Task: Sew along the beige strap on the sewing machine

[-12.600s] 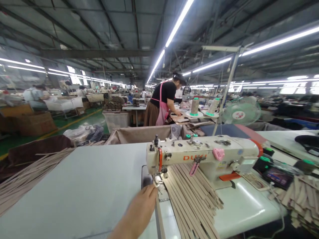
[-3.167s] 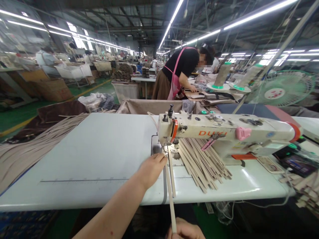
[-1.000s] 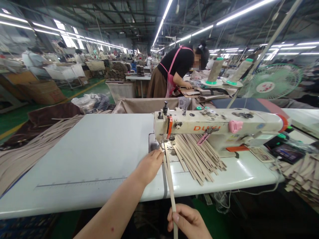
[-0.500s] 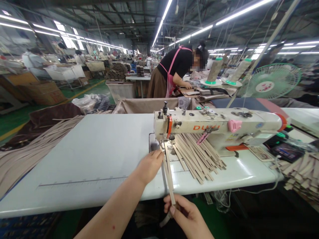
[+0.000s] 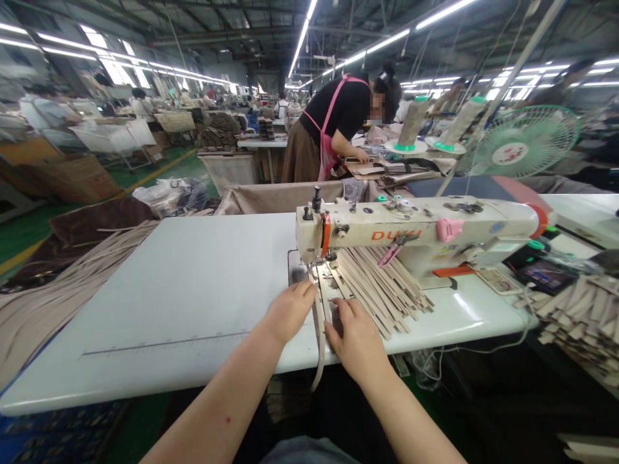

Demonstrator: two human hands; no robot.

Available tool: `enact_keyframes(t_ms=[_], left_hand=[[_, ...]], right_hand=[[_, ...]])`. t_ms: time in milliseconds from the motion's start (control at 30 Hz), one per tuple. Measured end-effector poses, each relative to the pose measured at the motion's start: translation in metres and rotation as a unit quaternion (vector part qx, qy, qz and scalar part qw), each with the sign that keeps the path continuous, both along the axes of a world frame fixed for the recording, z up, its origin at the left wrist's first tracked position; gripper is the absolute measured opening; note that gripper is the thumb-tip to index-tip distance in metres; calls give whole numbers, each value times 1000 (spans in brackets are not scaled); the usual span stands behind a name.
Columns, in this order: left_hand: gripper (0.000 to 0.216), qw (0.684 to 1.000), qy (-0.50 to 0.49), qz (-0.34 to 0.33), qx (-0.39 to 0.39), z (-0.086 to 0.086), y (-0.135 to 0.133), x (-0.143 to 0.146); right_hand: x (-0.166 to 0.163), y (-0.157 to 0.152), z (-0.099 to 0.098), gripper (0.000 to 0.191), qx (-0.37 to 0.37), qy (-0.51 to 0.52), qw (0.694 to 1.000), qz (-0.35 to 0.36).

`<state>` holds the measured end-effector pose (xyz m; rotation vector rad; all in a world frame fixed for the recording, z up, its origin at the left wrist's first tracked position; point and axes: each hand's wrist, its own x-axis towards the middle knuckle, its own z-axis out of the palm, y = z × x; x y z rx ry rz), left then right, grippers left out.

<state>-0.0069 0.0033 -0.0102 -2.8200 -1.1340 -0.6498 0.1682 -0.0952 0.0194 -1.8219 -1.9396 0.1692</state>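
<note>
My left hand (image 5: 293,312) is closed at the fingertips on a narrow beige fabric strip (image 5: 319,341), just in front of the sewing machine's presser foot. That strip runs toward me and its tail curls down over the table edge. My right hand (image 5: 360,338) rests on the table to the right, thumb and index finger apart, the thumb against a second strip (image 5: 325,299). Both strips lead up to the needle area of the sewing machine (image 5: 358,225). Many more beige strips (image 5: 387,290) lie fanned out under the machine arm, right of my hand.
A long bundle of strips (image 5: 62,290) hangs off the left end of the white table (image 5: 217,277). Another pile of strips (image 5: 575,316) sits at the right. Behind the machine stand thread cones (image 5: 412,125) and a green fan (image 5: 525,142). A co-worker (image 5: 329,122) bends over a table beyond.
My right hand has let go of the strip's near end and moved up and forward onto the table beside the needle area. My left hand stays by the presser foot.
</note>
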Motion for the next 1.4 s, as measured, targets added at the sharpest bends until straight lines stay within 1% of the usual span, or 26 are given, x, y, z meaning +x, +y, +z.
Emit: enact_keyframes(t_ms=[133,300,467,700,833,1000,1100,1167,1233,1300,1333,1400], left_hand=[[20,1000,4,5,16,1,0,1],[19,999,8,-1,37,0,0,2],[18,999,3,2,36,-3,1,2],[18,999,9,-5,33,-6,2,0],[18,999,9,-6,32,-7,3,0],[21,1000,-5,-4,21,-4,2,1],[22,1000,-19,-11,2,-1,1,0],[25,1000,-22,-16,-11,0,0,0],[25,1000,-15,-19,-19,1,-1,0],[23,1000,-6,-13,-22,2,-1,0],[22,1000,-2,-8,-22,2,-1,0],[20,1000,-1,0,-19,1,-1,1]], right_hand=[[-7,11,-1,39,4,-56,998,-30],[10,18,-1,47,7,-114,990,-83],[25,22,-1,38,2,-148,984,-99],[27,29,-1,46,13,-148,980,-129],[29,31,0,43,16,-121,984,-126],[19,19,6,44,17,-43,995,-88],[5,5,8,42,0,41,998,-51],[-7,-2,7,42,-26,114,993,-28],[-16,-6,3,50,-64,197,978,-13],[-22,-6,-2,56,-103,277,955,-4],[-23,-6,-5,55,-119,313,942,0],[-22,-6,-8,43,-146,374,916,14]])
